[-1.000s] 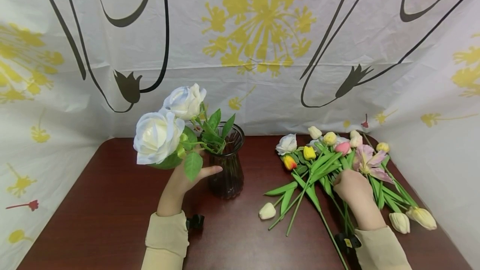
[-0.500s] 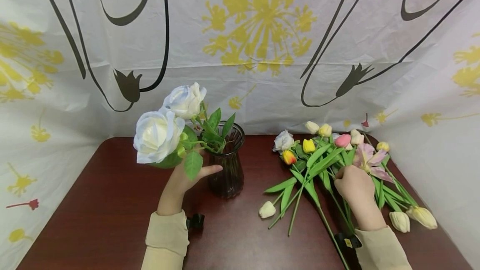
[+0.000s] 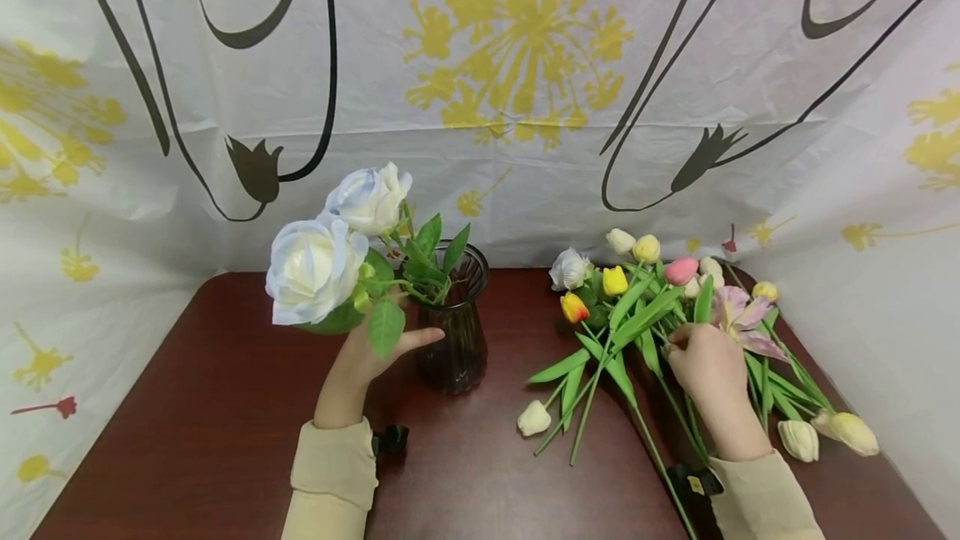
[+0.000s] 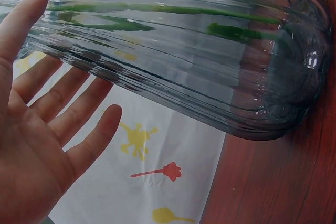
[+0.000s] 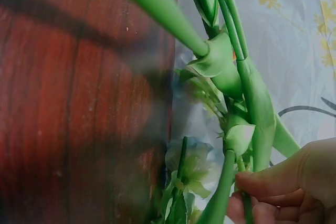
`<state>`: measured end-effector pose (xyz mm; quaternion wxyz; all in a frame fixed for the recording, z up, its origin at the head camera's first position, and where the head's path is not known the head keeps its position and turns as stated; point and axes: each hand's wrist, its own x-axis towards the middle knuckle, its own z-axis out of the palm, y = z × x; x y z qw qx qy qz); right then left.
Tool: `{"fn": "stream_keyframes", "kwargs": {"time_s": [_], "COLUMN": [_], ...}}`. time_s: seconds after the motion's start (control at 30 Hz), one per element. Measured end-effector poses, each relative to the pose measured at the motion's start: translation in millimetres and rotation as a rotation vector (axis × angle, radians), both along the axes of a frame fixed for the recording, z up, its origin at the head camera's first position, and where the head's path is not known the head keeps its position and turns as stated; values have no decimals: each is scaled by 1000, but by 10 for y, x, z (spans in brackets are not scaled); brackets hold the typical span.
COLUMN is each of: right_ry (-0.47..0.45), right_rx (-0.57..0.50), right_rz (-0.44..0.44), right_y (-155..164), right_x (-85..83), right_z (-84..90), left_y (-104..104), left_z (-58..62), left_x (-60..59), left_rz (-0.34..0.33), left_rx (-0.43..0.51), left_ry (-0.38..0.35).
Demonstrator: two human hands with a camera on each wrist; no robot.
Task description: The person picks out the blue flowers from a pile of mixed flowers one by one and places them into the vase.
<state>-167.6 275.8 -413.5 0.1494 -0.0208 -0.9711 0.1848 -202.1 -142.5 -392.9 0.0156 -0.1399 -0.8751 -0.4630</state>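
Note:
My left hand (image 3: pixel 360 361) holds the neck of a dark, ribbed glass vase (image 3: pixel 453 361), its thumb across the near side. In the left wrist view the other fingers (image 4: pixel 79 93) reach behind the glass, and green stems show inside. Two pale blue-white roses (image 3: pixel 311 273) lean left out of the vase. Over a loose pile of artificial flowers at the right, my right hand (image 3: pixel 708 369) pinches a green flower stem (image 5: pixel 248 208) between thumb and fingers. Which bloom this stem carries is hidden among the leaves. A pink tulip (image 3: pixel 681 271) and a pink lily (image 3: pixel 738 319) lie just beyond that hand.
Yellow (image 3: pixel 615 281) and orange-yellow tulips (image 3: pixel 574 307), plus a white rose (image 3: pixel 570 269), lie at the pile's left. White tulips (image 3: pixel 798 440) rest near the right table edge, and another white tulip (image 3: pixel 534 418) lies nearer the vase. A patterned curtain (image 3: pixel 540 182) backs the dark red table (image 3: pixel 195 407).
The pink tulip and pale yellow tulips have risen and shifted slightly left as leaves in the pile move. My right hand has edged slightly up; my left hand and the vase stay put.

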Motion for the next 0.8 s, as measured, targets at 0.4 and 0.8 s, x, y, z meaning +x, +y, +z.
{"fn": "stream_keyframes", "kwargs": {"time_s": [0.4,0.8], "right_ry": [145,228], "right_rx": [-71,-130], "right_rz": [-5,-57], "right_y": [-39,-89], "right_x": [2,-8], "right_z": [52,106], "left_y": [14,-4], "left_z": [79,32], "left_x": [36,19], "left_rz": [5,7], "left_rx": [-15,-22], "left_ry": [-107,-93]}}
